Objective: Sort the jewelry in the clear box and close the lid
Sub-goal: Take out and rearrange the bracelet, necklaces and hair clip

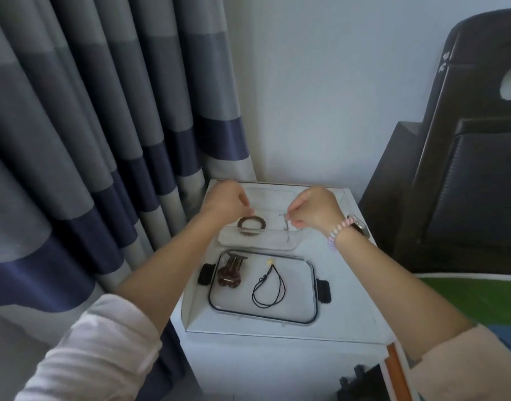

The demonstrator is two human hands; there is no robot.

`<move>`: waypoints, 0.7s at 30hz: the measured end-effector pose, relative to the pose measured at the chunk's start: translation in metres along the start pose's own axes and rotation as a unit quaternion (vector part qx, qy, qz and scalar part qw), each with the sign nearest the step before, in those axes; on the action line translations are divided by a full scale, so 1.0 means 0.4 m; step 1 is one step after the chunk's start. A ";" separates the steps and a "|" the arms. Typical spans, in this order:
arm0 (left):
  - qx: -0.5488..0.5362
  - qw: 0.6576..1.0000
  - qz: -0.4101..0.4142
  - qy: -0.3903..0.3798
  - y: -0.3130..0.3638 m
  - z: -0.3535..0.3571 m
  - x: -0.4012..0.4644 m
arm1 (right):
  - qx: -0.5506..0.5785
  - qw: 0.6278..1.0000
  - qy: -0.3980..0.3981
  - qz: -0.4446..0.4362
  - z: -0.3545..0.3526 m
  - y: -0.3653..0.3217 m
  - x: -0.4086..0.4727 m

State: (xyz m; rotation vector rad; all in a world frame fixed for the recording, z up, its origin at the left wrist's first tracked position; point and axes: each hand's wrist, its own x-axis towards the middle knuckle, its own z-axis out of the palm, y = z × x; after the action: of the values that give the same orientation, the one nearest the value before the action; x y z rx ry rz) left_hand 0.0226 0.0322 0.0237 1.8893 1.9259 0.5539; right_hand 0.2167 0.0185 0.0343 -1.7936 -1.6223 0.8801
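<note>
The clear box [277,198] stands at the far end of a white stand. A brown bead bracelet [251,222] lies in its left part. My left hand [225,201] hovers just above that bracelet, fingers curled; whether it touches the beads I cannot tell. My right hand [312,209] pinches a thin silver chain [286,224] that dangles into the box's right part. The clear lid [303,296], with a black seal and black clips, lies flat nearer to me. On it rest a brown hair clip [229,273] and a black cord necklace [268,287] with a small yellow bead.
The white stand [349,285] is narrow. A grey and blue striped curtain [103,140] hangs close at the left. A dark padded chair [465,169] stands at the right. A green and blue cloth [480,299] lies by my right forearm.
</note>
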 end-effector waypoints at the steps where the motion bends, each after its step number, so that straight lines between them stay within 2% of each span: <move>1: -0.004 1.000 0.000 -0.003 0.005 0.014 0.025 | -0.059 0.998 -0.001 -0.020 0.006 -0.014 0.035; 4: -0.003 0.999 -0.014 -0.040 -0.005 0.076 0.088 | -0.242 0.967 -0.015 -0.077 0.056 -0.034 0.125; 6: 0.020 0.997 -0.026 -0.066 -0.023 0.110 0.109 | -0.324 0.940 -0.041 -0.097 0.098 -0.023 0.171; 10: 0.033 0.995 -0.056 -0.078 -0.059 0.132 0.137 | -0.479 0.863 -0.124 -0.105 0.157 0.012 0.221; 16: 0.081 0.987 -0.073 -0.116 -0.058 0.135 0.149 | -0.538 0.826 -0.058 -0.157 0.200 0.043 0.234; 21: 0.092 0.990 -0.064 -0.089 -0.063 0.142 0.151 | -0.547 0.821 -0.080 -0.143 0.204 0.040 0.238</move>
State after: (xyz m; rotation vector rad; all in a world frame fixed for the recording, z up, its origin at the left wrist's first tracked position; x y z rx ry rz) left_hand 0.0301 0.0928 -0.0378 1.8359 2.0182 0.1675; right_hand 0.1682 0.1093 -0.0390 -2.0339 -2.7410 -0.1648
